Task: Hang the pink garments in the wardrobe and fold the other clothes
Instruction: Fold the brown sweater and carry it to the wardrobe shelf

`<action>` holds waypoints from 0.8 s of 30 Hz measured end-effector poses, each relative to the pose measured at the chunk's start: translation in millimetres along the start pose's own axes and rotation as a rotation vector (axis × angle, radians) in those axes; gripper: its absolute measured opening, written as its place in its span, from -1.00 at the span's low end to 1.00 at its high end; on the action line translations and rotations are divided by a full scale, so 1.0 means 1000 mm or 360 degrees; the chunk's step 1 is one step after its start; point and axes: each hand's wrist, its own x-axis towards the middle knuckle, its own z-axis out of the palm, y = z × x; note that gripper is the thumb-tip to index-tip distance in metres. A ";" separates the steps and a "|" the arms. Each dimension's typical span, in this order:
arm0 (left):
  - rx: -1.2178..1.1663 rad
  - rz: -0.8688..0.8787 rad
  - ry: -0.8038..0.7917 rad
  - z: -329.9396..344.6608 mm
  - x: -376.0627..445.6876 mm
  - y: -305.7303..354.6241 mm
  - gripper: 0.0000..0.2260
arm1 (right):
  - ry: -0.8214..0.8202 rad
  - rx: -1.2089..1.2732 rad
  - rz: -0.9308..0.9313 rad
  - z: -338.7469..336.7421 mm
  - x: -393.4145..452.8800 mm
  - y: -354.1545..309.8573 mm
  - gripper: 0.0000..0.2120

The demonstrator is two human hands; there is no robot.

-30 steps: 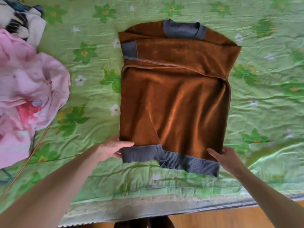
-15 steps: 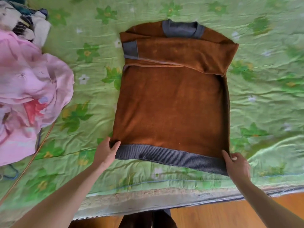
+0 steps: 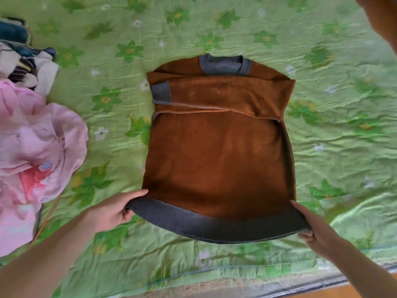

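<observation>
The brown sweater [image 3: 219, 147] lies flat on the green floral bedsheet [image 3: 333, 147], sleeves folded across. The left hand [image 3: 111, 211] and right hand [image 3: 315, 229] each pinch a corner of its grey hem [image 3: 206, 224]. Lift both corners evenly, then carry the hem straight to the collar [image 3: 224, 65].

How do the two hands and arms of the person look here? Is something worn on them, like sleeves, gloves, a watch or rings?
Both forearms come in from the bottom edge and are bare as far as the picture shows; no sleeve is visible. The left hand and the right hand wear no gloves. No watch, bracelet or ring shows on the visible parts. The picture is slightly blurred, so very small items could be missed.
</observation>
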 end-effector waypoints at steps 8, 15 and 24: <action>-0.0648 0.0158 -0.0128 0.021 0.033 0.090 -0.82 | -0.0017 0.0432 -0.0024 0.024 0.026 -0.103 -0.73; -0.0760 0.0202 0.0013 0.045 0.057 0.166 -0.81 | 0.0136 0.0574 -0.0002 0.051 0.079 -0.165 -0.71; -0.0747 0.0214 -0.0035 0.066 0.101 0.211 -0.78 | 0.0295 0.1007 -0.0079 0.094 0.125 -0.189 -0.78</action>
